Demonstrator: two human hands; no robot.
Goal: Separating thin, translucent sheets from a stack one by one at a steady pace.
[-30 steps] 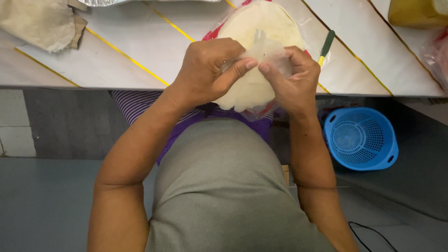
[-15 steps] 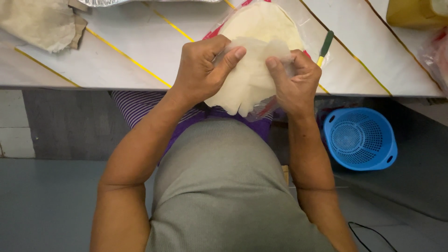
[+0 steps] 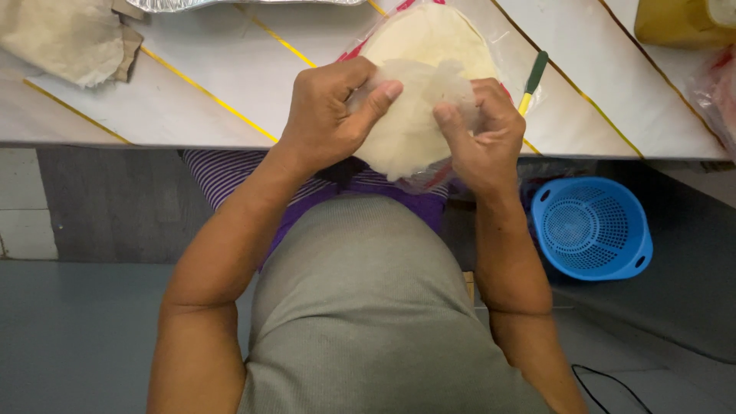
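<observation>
My left hand (image 3: 331,115) and my right hand (image 3: 481,130) both pinch a thin, pale, translucent round wrapper sheet (image 3: 410,115) over the table's front edge. The sheet is bent and lifted off a stack of similar round sheets (image 3: 433,34) that lies in a clear plastic bag with red print (image 3: 360,47) on the white table (image 3: 230,84). Left thumb and fingers grip the sheet's left edge; right fingers hold its right edge.
A green-and-yellow handled tool (image 3: 530,80) lies right of the stack. A crumpled beige cloth (image 3: 65,38) is at the far left, a foil tray (image 3: 230,4) at the top, a yellow container (image 3: 682,21) top right. A blue perforated basket (image 3: 592,228) sits on the floor.
The sheet has been peeled further from the stack and now bunches between both hands; my hands have shifted slightly along its edges.
</observation>
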